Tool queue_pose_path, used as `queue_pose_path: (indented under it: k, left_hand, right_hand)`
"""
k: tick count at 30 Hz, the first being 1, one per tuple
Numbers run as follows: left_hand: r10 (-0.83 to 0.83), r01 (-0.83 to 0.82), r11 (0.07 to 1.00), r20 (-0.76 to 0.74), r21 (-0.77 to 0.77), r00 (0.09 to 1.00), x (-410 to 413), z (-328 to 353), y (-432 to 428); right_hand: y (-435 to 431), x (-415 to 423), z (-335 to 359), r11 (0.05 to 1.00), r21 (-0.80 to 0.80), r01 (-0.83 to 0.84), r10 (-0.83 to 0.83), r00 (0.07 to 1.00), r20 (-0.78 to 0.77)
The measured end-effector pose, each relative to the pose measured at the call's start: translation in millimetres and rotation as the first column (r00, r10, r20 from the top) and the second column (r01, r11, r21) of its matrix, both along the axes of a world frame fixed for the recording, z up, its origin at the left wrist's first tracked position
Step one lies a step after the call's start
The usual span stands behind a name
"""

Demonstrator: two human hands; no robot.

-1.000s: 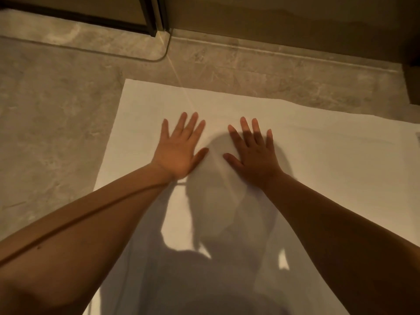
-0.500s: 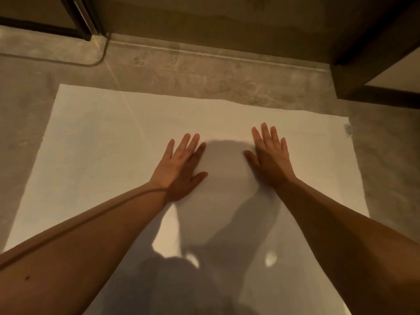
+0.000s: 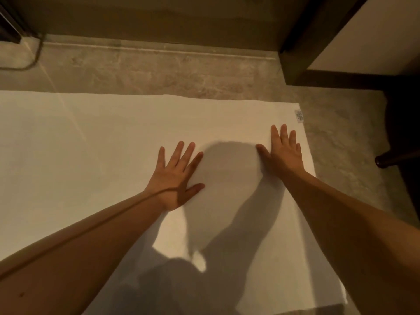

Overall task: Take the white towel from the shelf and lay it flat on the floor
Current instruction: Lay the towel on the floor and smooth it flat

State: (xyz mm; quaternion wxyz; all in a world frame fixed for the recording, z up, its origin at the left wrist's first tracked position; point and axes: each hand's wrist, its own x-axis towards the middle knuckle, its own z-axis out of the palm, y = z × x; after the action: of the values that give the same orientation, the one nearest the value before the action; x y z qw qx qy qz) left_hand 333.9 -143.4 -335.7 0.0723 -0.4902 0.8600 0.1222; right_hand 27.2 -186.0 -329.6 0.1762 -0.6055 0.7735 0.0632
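The white towel (image 3: pixel 95 144) lies spread flat on the grey stone floor (image 3: pixel 159 73), its far edge straight and a small label (image 3: pixel 299 115) at its far right corner. My left hand (image 3: pixel 176 177) rests palm down on the towel near its middle, fingers spread. My right hand (image 3: pixel 284 153) presses flat on the towel close to its right edge, fingers apart. Neither hand holds anything. My shadow falls across the towel between and below the hands.
A wall base (image 3: pixel 159 19) runs along the far side of the floor. A dark wooden cabinet or door frame (image 3: pixel 295 42) stands at the far right, and a dark furniture leg (image 3: pixel 386 161) sits on the floor right of the towel. A dark frame edge (image 3: pixel 9 30) shows at far left.
My view and both hands have shifted toward the towel's right end. The hands have slid apart, the right one reaching the right edge. The towel stays flat.
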Motion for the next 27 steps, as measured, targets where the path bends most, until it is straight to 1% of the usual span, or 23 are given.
queue_pose_path:
  k: [2, 4, 5, 7, 9, 11, 14, 17, 19, 22, 24, 27]
  left_hand:
    - [-0.028, 0.028, 1.000, -0.029, 0.003, 0.999, -3, 1, 5]
    - [-0.074, 0.074, 0.997, -0.043, -0.012, 0.996, 1, 2, 12]
    - [-0.086, 0.085, 0.996, -0.046, -0.027, 0.995, 6, 3, 16]
    - [-0.081, 0.079, 0.995, -0.027, -0.061, 0.996, 23, 6, 24]
    - [-0.069, 0.070, 0.995, 0.019, -0.077, 0.997, 51, 9, 35]
    - [-0.069, 0.074, 0.995, 0.072, -0.070, 0.995, 86, 10, 49]
    - [-0.069, 0.074, 0.997, 0.157, -0.022, 0.985, 137, 14, 70]
    - [-0.048, 0.041, 0.998, 0.188, 0.044, 0.981, 170, 22, 92]
    - [-0.022, 0.005, 0.997, 0.208, 0.081, 0.978, 185, 29, 108]
    - [0.007, -0.037, 0.992, 0.233, 0.123, 0.972, 200, 36, 128]
    - [-0.009, -0.035, 0.987, 0.270, 0.158, 0.963, 209, 32, 137]
    - [-0.029, -0.027, 0.985, 0.320, 0.169, 0.947, 217, 24, 147]
  right_hand:
    - [5, 0, 2, 0.999, 0.008, 0.036, -0.036, 0.999, 0.007]
    - [16, 10, 6, 0.999, -0.032, 0.040, -0.039, 0.999, 0.016]
    - [25, 20, 8, 0.997, -0.076, -0.005, 0.007, 1.000, 0.020]
    - [48, 47, 10, 0.974, -0.121, -0.190, 0.194, 0.981, 0.018]
    - [74, 79, 7, 0.929, -0.045, -0.367, 0.368, 0.930, 0.010]
    - [94, 105, 2, 0.902, 0.034, -0.430, 0.430, 0.903, 0.012]
    - [110, 123, 2, 0.884, 0.074, -0.462, 0.462, 0.887, 0.020]
    - [121, 126, 11, 0.869, 0.146, -0.472, 0.477, 0.879, 0.002]
    - [131, 125, 17, 0.851, 0.210, -0.481, 0.494, 0.869, -0.015]
    - [152, 124, 25, 0.825, 0.267, -0.498, 0.517, 0.856, 0.000]
    - [168, 126, 27, 0.816, 0.283, -0.505, 0.529, 0.848, -0.013]
    - [181, 134, 30, 0.829, 0.288, -0.478, 0.500, 0.866, -0.002]
